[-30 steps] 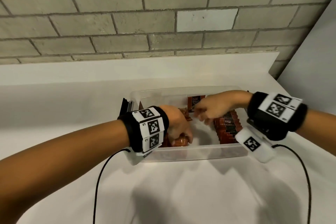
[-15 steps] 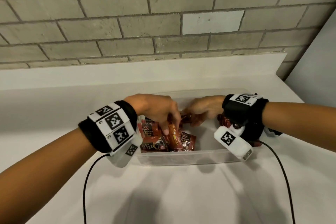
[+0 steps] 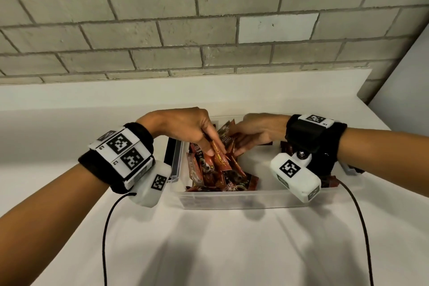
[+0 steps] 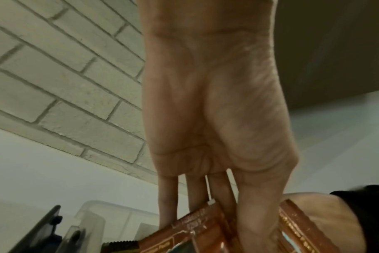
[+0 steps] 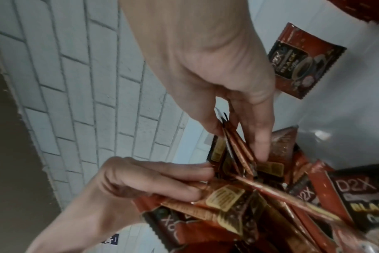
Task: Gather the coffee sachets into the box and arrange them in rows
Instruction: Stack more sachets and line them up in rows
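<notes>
Your left hand (image 3: 185, 130) has lifted since half a second ago, thumb and fingers now pinching a few red coffee sachets (image 3: 218, 158) above the loose heap in the clear plastic box (image 3: 232, 199). Your right hand (image 3: 253, 133) stays close, fingertips pinching upright sachets against the left's bundle, over the box's middle.

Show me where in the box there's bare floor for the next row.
Bare floor shows mid-box, between the loose sachet heap and the right wrist camera. It is crowded on the left, where left hand and right hand grip sachets.
</notes>
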Motion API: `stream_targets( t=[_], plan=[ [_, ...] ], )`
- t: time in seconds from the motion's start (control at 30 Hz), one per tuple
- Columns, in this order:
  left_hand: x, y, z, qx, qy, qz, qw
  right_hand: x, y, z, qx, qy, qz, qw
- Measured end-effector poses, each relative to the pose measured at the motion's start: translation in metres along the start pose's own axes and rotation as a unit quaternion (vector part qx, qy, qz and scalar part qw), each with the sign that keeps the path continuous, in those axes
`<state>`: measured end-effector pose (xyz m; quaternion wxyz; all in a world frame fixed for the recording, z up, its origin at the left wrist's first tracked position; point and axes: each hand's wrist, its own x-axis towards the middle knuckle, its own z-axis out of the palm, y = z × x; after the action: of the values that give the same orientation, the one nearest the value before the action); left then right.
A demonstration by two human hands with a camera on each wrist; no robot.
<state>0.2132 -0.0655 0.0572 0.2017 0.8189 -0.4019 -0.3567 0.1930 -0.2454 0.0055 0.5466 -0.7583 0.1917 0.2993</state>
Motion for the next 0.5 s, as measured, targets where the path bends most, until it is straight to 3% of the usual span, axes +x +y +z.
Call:
stream_targets(
  t=[0.13, 0.27, 0.4, 0.5],
  plan=[
    [-0.003, 0.0, -0.007, -0.018, 0.038, 0.007, 0.999, -0.016, -0.006, -0.011, -0.051, 0.016, -0.057, 0.997],
    [-0.008, -0.002, -0.016, -0.007, 0.12, 0.015, 0.993, -0.036, -0.003, -0.017, -0.13, 0.032, -0.093, 0.987],
    [-0.016, 0.003, -0.017, -0.07, 0.236, 0.036, 0.969, -0.062, 0.003, -0.017, -0.021, 0.097, -0.186, 0.977],
    [-0.021, 0.013, -0.004, -0.196, 0.327, 0.045, 0.923, -0.083, 0.009, -0.004, 0.108, 0.088, -0.24, 0.961]
  ],
)
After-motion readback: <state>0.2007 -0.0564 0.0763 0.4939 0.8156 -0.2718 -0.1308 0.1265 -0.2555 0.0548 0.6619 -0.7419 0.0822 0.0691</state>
